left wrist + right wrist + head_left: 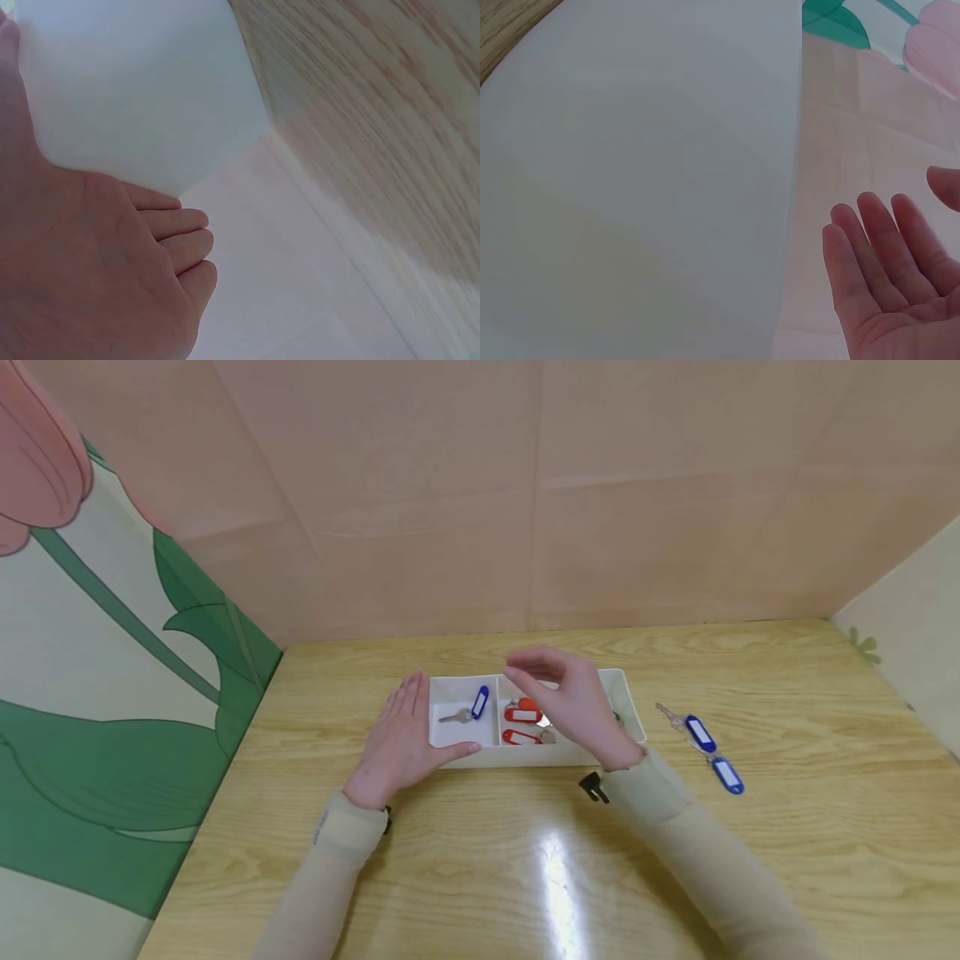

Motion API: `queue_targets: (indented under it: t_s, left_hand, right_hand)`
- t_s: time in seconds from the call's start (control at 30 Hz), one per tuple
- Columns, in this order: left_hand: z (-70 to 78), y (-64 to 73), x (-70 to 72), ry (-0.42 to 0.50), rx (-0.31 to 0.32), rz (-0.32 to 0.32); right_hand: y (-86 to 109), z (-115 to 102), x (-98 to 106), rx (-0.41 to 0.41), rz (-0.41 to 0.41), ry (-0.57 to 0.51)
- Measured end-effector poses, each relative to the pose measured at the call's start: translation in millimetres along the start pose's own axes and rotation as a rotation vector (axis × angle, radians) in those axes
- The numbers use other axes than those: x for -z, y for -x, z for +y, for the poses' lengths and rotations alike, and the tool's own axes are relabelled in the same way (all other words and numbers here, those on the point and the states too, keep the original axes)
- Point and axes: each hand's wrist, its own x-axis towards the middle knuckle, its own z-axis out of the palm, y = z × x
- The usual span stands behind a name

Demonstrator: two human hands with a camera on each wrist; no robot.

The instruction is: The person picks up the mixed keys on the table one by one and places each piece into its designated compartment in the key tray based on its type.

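Observation:
A white divided tray sits on the table. My left hand rests against its left end, fingers straight along that side and thumb at the front rim. In the left wrist view, the palm and fingers lie by the tray's wall. Over the middle and right of the tray hovers my right hand, with fingers apart from the thumb and nothing held. A key with a blue tag lies in the left compartment. Keys with red tags occupy the middle one. The right compartment is mostly hidden, with a bit of green showing.
On the table right of the tray lie two more keys with blue tags, a farther one and a nearer one. A pinkish wall covering rises behind the table, and a flower-patterned panel stands at left.

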Motion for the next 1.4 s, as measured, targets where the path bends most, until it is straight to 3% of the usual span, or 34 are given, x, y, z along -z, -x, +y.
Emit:
queue_targets:
  t_s: [0.97, 1.4]
  left_hand:
    - [1.0, -0.1, 0.6, -0.012, -0.006, 0.005]
    - [-0.6, -1.0, -1.0, -0.028, -0.004, -0.004]
  right_hand:
    - [28.6, 17.2, 38.1, -0.137, -0.021, 0.138]
    - [37.8, 20.0, 46.9, -0.148, -0.015, 0.15]
